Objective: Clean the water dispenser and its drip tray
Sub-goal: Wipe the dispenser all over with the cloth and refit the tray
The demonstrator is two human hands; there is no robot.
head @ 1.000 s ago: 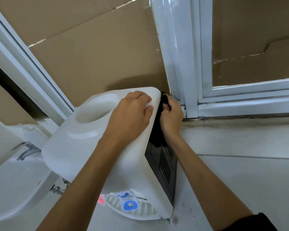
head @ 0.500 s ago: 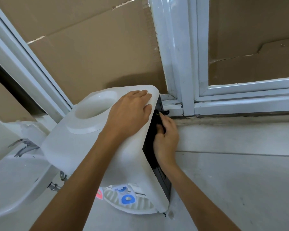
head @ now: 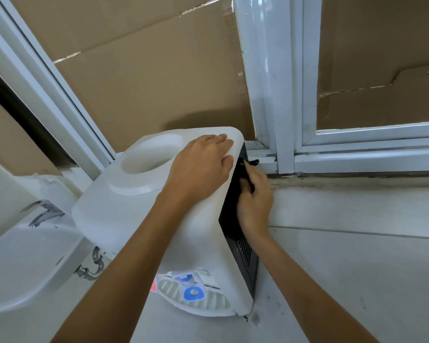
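The white water dispenser [head: 134, 211] stands on a pale tiled surface, seen from above, with a round bottle well in its top. My left hand [head: 203, 164] lies flat on the top's right edge, fingers together, gripping nothing. My right hand [head: 255, 201] presses against the black back panel [head: 245, 256], fingers curled around something dark that looks like a cloth and is hard to tell from the panel. At the dispenser's foot the white slotted drip tray [head: 208, 303] shows, with a blue tap lever [head: 193, 292] above it and a red one [head: 154, 285] partly hidden.
A white sink [head: 27, 263] with a metal faucet [head: 42, 214] is close on the left. White window frames [head: 270, 82] backed with brown cardboard [head: 146, 82] rise right behind the dispenser. Pale tiles [head: 357, 268] stretch to the right.
My right hand has slid down from the dispenser's top back corner onto the upper black panel. My left hand has stayed flat on the top.
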